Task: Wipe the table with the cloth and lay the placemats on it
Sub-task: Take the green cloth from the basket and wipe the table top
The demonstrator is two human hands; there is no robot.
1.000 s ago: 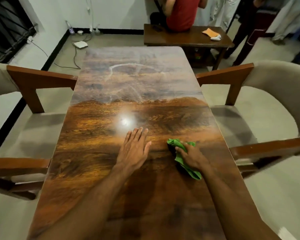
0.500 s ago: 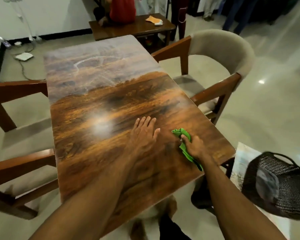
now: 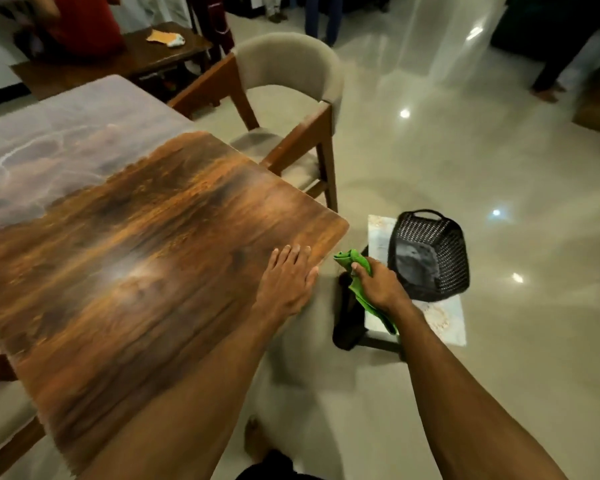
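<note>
The right grip (image 3: 378,284) is closed on the cloth (image 3: 359,289), which hangs off the surface (image 3: 153,254), beside the basket (image 3: 430,254). The left hand (image 3: 286,280) lies flat, holding nothing. Its loose tail could snag the basket, and the far surface looks unwiped.

A glossy beige floor (image 3: 465,161) is dotted with light reflections. A padded wooden chair (image 3: 291,98) is set beside a dark side table (image 3: 125,60).
</note>
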